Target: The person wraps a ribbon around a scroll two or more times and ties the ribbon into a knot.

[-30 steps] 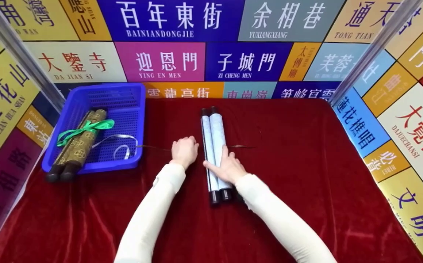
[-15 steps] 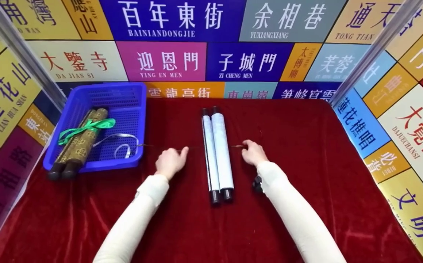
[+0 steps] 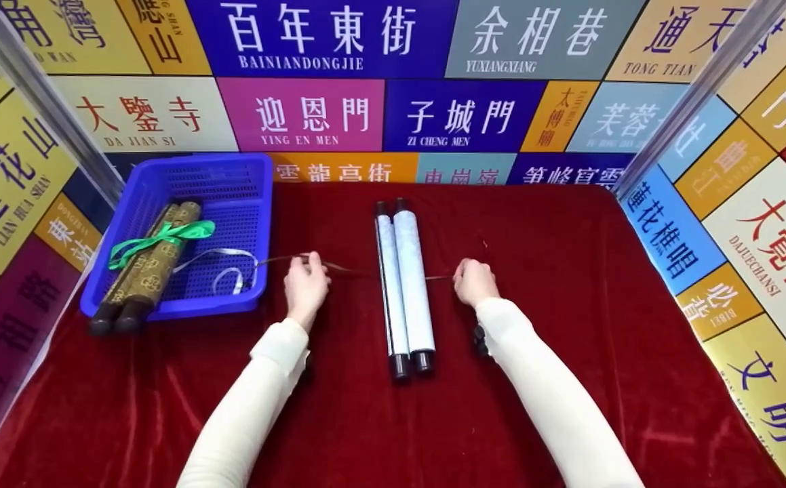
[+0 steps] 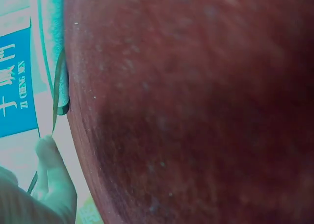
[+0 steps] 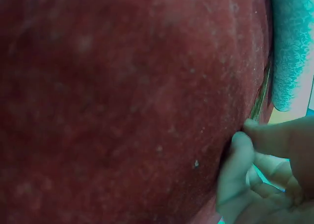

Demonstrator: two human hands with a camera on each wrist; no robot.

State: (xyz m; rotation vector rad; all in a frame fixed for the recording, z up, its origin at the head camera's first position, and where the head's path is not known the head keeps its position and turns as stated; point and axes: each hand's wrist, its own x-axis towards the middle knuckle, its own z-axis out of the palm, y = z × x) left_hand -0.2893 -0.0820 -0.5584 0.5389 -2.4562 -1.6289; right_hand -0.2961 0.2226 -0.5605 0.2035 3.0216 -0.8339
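A pale blue rolled scroll with black roller ends lies lengthwise on the red cloth, its two rolls side by side. A thin brown ribbon shows on both sides of it and is hidden beneath it. On the left, my left hand pinches one stretch of ribbon between thumb and fingers; the left wrist view shows that ribbon rising from the fingertips. To the right of the scroll, my right hand pinches the other stretch. Its thumb and forefinger meet at the ribbon in the right wrist view.
A blue plastic basket stands at the back left. In it lean a brown patterned scroll tied with a green ribbon and a loose white ribbon. Sign-printed panels wall the red cloth behind and at the sides.
My right hand has left the scroll and moved right to grip the ribbon. My left hand has moved left and now lifts its stretch of ribbon. The scroll's right roll has shifted slightly right.
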